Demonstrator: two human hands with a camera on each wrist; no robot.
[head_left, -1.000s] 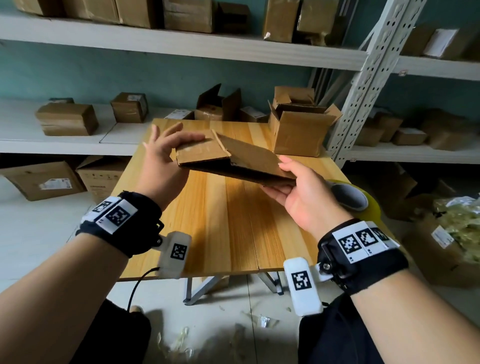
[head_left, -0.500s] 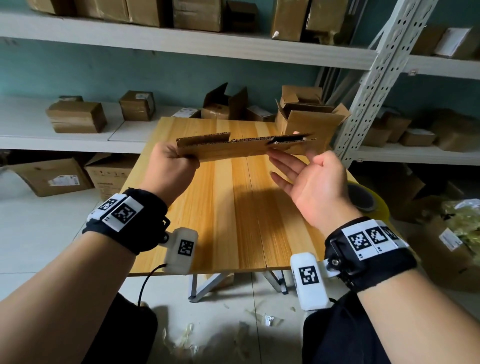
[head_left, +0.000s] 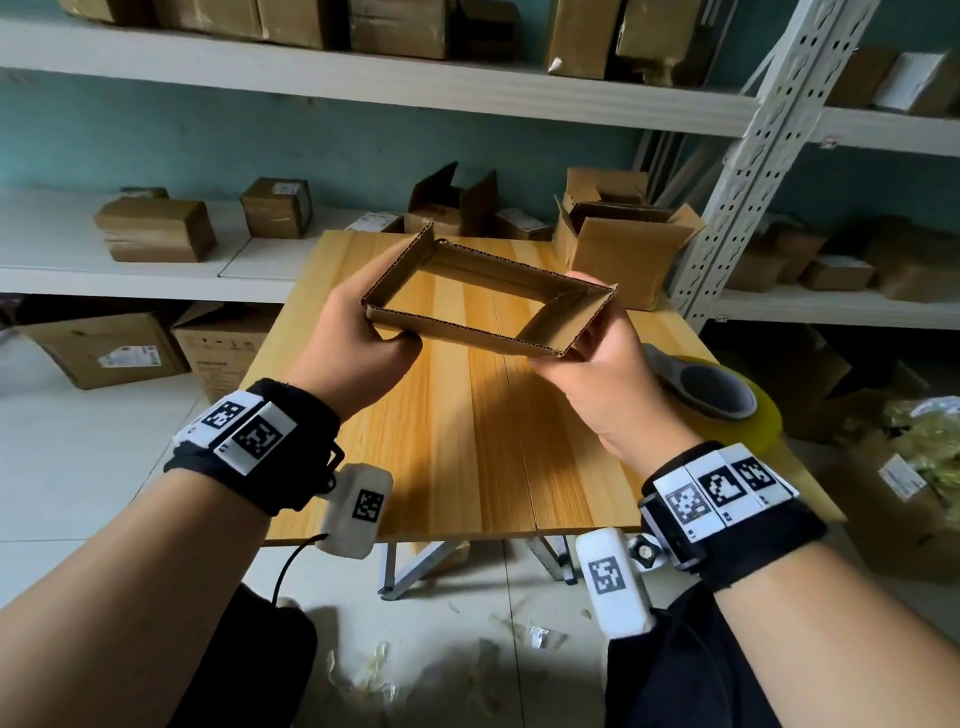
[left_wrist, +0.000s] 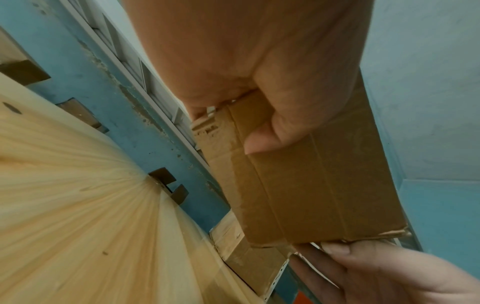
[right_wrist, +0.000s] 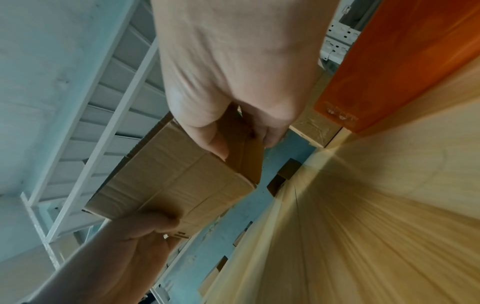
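A small brown cardboard box (head_left: 467, 327) is held in the air above the wooden table (head_left: 483, 441), spread into an open rectangular sleeve with the table visible through it. My left hand (head_left: 358, 338) grips its left end, thumb on the near wall. My right hand (head_left: 597, 348) pinches its right end. From the left wrist, the thumb presses the box wall (left_wrist: 311, 185). The right wrist view shows my thumb and fingers pinching the box corner (right_wrist: 182, 185), with the other hand at the far end.
An open cardboard box (head_left: 623, 249) stands at the table's back right. A roll of yellow tape (head_left: 727, 400) lies at the right edge. Shelves (head_left: 363, 88) with several boxes run behind, with a white metal upright (head_left: 748, 171) to the right. More boxes sit on the floor.
The flat folded cardboard has been turned and pulled open into a rectangular sleeve. Both hands now grip its ends; before, the right hand was open beneath it.
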